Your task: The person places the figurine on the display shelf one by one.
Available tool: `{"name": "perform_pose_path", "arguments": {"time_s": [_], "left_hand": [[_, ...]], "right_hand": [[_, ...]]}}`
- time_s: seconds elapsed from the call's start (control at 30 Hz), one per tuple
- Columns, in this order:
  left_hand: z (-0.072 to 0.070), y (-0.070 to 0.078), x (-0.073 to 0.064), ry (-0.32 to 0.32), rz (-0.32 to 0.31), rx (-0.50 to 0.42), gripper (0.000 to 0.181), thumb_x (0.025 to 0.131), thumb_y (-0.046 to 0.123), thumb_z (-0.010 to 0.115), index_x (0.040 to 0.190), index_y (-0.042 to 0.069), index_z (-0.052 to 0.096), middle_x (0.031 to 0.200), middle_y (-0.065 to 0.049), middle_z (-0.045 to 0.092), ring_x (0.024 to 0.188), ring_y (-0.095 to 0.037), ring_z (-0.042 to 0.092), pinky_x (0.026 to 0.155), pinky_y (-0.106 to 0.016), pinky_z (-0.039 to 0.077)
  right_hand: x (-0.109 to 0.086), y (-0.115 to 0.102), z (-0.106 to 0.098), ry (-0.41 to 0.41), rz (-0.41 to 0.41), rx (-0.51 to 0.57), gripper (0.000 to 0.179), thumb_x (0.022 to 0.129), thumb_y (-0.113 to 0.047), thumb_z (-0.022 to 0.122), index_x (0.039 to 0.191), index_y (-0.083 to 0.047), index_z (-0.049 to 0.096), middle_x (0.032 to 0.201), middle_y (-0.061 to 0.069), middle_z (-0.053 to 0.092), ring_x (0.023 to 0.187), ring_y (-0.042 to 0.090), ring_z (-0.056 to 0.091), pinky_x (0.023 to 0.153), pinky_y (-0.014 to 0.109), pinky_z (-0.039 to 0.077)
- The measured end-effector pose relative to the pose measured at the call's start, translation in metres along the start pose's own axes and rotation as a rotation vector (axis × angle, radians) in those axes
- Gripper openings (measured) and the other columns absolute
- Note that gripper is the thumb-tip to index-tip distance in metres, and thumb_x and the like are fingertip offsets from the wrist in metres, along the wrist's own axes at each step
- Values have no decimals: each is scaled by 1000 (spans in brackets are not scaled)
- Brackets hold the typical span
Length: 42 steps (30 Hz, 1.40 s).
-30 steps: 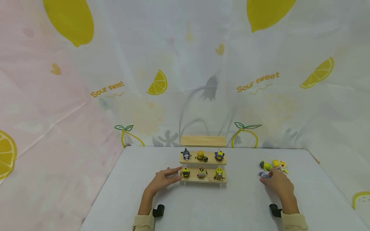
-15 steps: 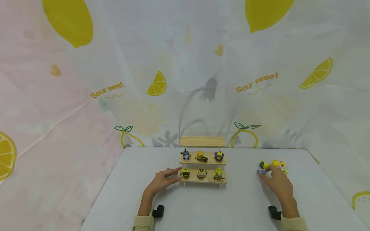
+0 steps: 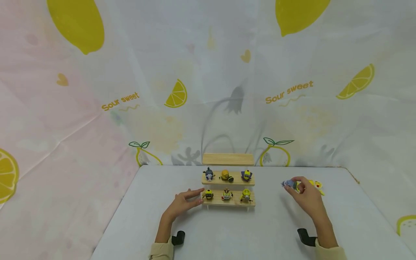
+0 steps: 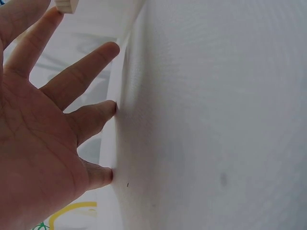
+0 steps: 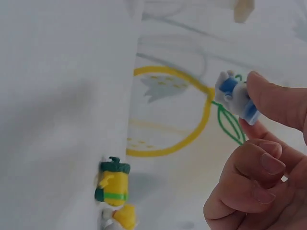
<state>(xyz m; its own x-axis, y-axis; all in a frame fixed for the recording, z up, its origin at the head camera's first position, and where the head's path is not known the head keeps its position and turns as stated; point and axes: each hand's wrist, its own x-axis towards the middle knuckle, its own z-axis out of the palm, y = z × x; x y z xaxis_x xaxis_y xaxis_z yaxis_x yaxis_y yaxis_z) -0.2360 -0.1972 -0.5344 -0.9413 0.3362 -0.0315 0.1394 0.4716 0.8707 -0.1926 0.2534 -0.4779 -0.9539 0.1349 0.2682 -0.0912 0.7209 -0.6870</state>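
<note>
My right hand [image 3: 310,202] holds a small blue-and-white figurine [image 3: 288,183] off the table, right of the shelf. In the right wrist view, thumb and index finger pinch the figurine [image 5: 236,96]. My left hand [image 3: 182,204] rests at the left end of a tiered wooden display shelf [image 3: 236,203], fingers extended. The left wrist view has a fingertip against a wooden corner [image 4: 67,5] and other fingertips on the white cloth. Three figurines stand on the lower tier, including a crowned one [image 3: 226,195]. Three more occupy the middle tier, among them a dark-haired one [image 3: 209,174].
The top tier [image 3: 228,159] holds no figurine. On the table at right lie a yellow-and-green figurine [image 5: 114,184] and a yellow-and-white one [image 5: 125,216], partly behind my right hand in the head view. A lemon-print cloth [image 3: 201,122] hangs behind the white table [image 3: 266,231].
My right hand has lifted the blue-and-white figurine from the table, moving up and slightly left. My left hand stays at the shelf's end.
</note>
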Motion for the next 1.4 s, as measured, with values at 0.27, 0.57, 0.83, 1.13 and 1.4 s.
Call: {"name": "perform_pose_path", "arguments": {"time_s": [0.27, 0.57, 0.83, 1.13, 1.4], "left_hand": [[0, 3, -2, 3, 9, -33, 44, 89, 34, 74, 132, 26, 66, 137, -3, 58, 144, -42, 22, 102, -71, -21], [0, 0, 0, -6, 9, -4, 45, 90, 39, 73, 132, 27, 65, 138, -3, 57, 144, -43, 21, 101, -72, -20], [-1, -2, 1, -1, 10, 14, 46, 89, 44, 73, 132, 29, 65, 138, -1, 58, 143, -43, 24, 101, -73, -18], [-1, 0, 1, -5, 8, 3, 46, 89, 42, 73, 133, 27, 65, 137, -1, 58, 144, -43, 22, 101, -73, -19], [-2, 0, 1, -3, 0, -3, 45, 89, 40, 74, 131, 29, 66, 137, -1, 58, 144, -41, 22, 102, -72, -18]], "right_hand": [[8, -30, 0, 11, -62, 167, 32, 88, -22, 77, 111, -6, 61, 74, 1, 38, 54, 8, 34, 45, 25, 29], [26, -73, 4, -61, -150, 186, 30, 89, -21, 76, 113, -9, 63, 75, 4, 38, 55, 10, 34, 48, 26, 29], [45, -111, 13, -73, -282, 188, 27, 87, -15, 78, 110, -12, 65, 72, 1, 38, 58, 14, 35, 50, 26, 30], [64, -149, 25, -127, -335, 194, 28, 88, -18, 78, 113, -14, 66, 70, 2, 38, 56, 15, 32, 52, 28, 29], [85, -175, 45, -222, -344, 216, 25, 89, -24, 77, 110, -15, 67, 65, 0, 31, 54, 17, 25, 54, 32, 28]]}}
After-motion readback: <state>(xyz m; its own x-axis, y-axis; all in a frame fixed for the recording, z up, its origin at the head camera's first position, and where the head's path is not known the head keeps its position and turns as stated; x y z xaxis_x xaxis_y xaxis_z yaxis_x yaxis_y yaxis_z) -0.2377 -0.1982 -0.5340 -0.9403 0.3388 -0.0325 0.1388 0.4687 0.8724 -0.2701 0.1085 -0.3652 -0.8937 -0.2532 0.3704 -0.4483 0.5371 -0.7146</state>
